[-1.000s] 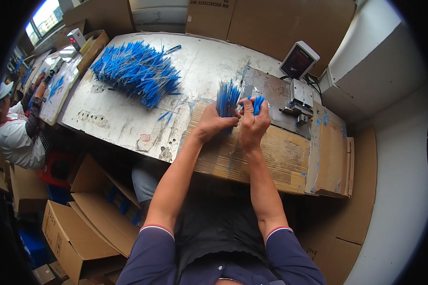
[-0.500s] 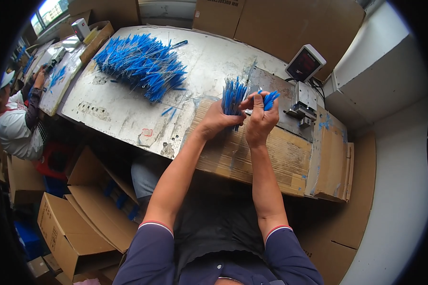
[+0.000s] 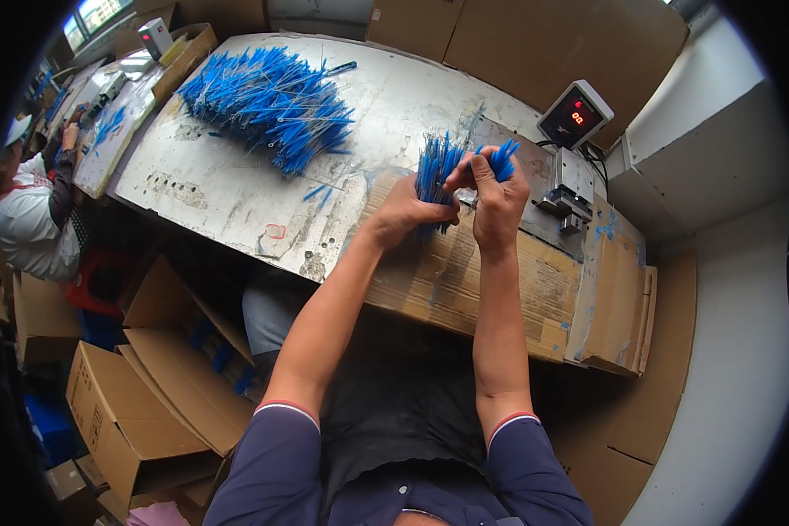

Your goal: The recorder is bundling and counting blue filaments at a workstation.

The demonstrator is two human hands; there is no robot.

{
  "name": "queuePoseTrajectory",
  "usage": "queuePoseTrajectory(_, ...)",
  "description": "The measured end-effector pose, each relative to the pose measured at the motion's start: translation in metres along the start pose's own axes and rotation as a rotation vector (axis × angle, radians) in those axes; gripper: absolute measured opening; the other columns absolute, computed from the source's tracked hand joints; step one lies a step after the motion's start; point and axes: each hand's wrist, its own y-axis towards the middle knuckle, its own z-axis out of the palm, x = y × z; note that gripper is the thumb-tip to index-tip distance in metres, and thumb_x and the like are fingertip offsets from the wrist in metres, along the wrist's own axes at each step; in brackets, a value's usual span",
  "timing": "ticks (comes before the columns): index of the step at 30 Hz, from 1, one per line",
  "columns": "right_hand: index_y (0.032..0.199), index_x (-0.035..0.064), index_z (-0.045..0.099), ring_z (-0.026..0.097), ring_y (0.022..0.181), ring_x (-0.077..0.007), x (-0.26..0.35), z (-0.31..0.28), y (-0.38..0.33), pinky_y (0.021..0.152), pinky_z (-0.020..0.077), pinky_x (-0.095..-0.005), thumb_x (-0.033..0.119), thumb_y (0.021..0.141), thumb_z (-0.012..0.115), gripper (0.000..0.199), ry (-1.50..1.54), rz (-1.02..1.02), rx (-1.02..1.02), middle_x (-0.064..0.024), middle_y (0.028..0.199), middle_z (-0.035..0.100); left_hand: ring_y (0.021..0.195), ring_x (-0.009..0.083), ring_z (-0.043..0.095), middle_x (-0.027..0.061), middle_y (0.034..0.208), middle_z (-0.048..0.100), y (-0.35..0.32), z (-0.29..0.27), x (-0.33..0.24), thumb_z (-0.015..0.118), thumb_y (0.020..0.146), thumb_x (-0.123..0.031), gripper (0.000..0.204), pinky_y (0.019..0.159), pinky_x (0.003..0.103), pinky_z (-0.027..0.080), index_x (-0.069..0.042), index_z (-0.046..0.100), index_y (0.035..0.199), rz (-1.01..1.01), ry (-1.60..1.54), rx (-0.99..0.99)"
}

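My left hand [image 3: 401, 213] is closed round an upright bundle of thin wire brushes [image 3: 438, 168] with blue bristles and bare wire loops. Close beside it, my right hand [image 3: 498, 209] grips a smaller bunch of blue brushes [image 3: 503, 161], their blue ends showing above the fingers. Its thumb and fingertips are pinched near the left bundle's upper right side; whether they touch a single brush there cannot be made out. A large heap of the same brushes [image 3: 267, 105] lies across the far left of the worktable [image 3: 237, 206].
Cardboard [image 3: 451, 276] covers the table's near edge. At the right stand a small metal fixture [image 3: 570, 188] and a counter display [image 3: 577, 114] with lit red digits. Open cartons [image 3: 162, 408] sit on the lower left floor. A co-worker [image 3: 39, 215] works at the far left bench.
Both hands have shifted slightly right and upward in the picture with their bunches, as the whole view moved a little. The display's red digits now show brightly.
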Motion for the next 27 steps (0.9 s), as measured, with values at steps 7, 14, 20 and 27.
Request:
queuePoseTrajectory(7, 0.109, -0.0003, 0.064, 0.072, 0.075, -0.0215, -0.004, -0.013, 0.004, 0.070, 0.0647, -0.0360, 0.008, 0.103, 0.063, 0.011, 0.229, 0.128, -0.068, -0.0106, 0.088, 0.070, 0.092, 0.0181, 0.069, 0.0075, 0.104, 0.070, -0.005, -0.004, -0.007, 0.080, 0.080, -0.026, 0.054, 0.085, 0.034, 0.057, -0.001, 0.065, 0.125, 0.034, -0.196, -0.019)
queuePoseTrajectory(14, 0.106, -0.0015, 0.068, 0.072, 0.086, -0.0233, -0.011, -0.023, -0.011, 0.083, 0.0602, -0.0376, 0.013, 0.103, 0.064, 0.015, 0.089, 0.110, 0.138, -0.0120, 0.094, 0.072, 0.089, 0.0186, 0.069, 0.0060, 0.101, 0.071, -0.005, 0.005, -0.005, 0.081, 0.084, -0.018, 0.042, 0.081, 0.033, 0.057, -0.001, 0.067, 0.119, 0.059, -0.250, -0.087)
queuePoseTrajectory(20, 0.102, -0.0034, 0.067, 0.072, 0.087, -0.0254, 0.011, -0.010, -0.029, 0.084, 0.0586, -0.0401, 0.009, 0.105, 0.060, 0.014, 0.018, -0.030, 0.373, -0.0157, 0.094, 0.071, 0.079, 0.0154, 0.070, 0.0078, 0.088, 0.072, 0.002, -0.008, 0.007, 0.081, 0.086, -0.017, 0.027, 0.073, 0.028, 0.057, 0.000, 0.071, 0.105, 0.142, -0.228, -0.272)
queuePoseTrajectory(27, 0.113, -0.0027, 0.060, 0.064, 0.070, -0.0183, 0.030, 0.001, -0.046, 0.067, 0.0582, -0.0339, 0.010, 0.108, 0.056, 0.014, 0.201, -0.202, -0.354, -0.0093, 0.089, 0.066, 0.081, 0.0192, 0.072, 0.0108, 0.090, 0.073, 0.006, -0.016, 0.012, 0.079, 0.088, -0.013, 0.023, 0.075, 0.031, 0.059, 0.000, 0.068, 0.104, 0.216, -0.443, -0.374)
